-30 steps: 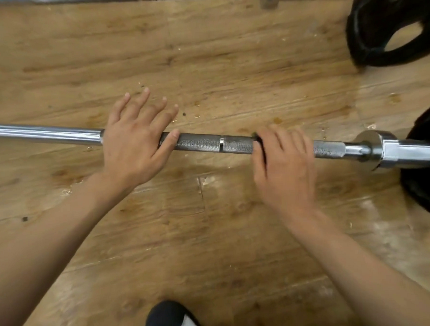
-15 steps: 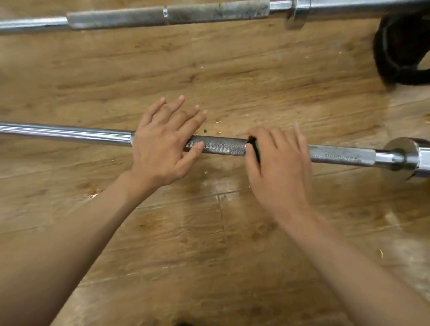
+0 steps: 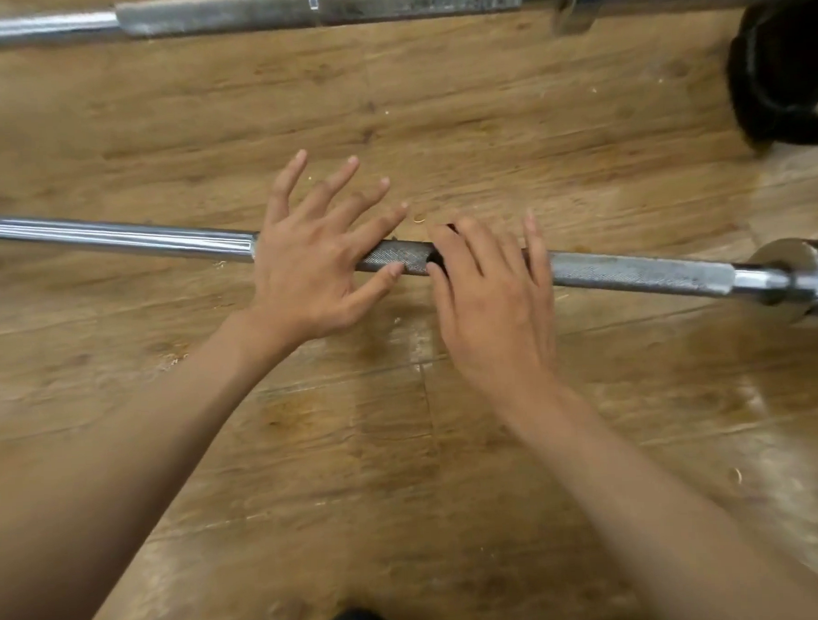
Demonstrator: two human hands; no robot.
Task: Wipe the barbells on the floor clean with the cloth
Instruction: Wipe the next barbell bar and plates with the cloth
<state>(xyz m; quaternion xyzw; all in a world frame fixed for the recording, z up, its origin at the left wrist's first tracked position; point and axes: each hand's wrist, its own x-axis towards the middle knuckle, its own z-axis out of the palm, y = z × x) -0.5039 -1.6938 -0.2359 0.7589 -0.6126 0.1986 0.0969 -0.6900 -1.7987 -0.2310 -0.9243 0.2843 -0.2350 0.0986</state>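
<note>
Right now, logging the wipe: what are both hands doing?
Left hand: open, resting on the near barbell.
Right hand: open, pressing dark cloth onto it.

Dark cloth (image 3: 437, 257) on knurled barbell (image 3: 628, 272)
</note>
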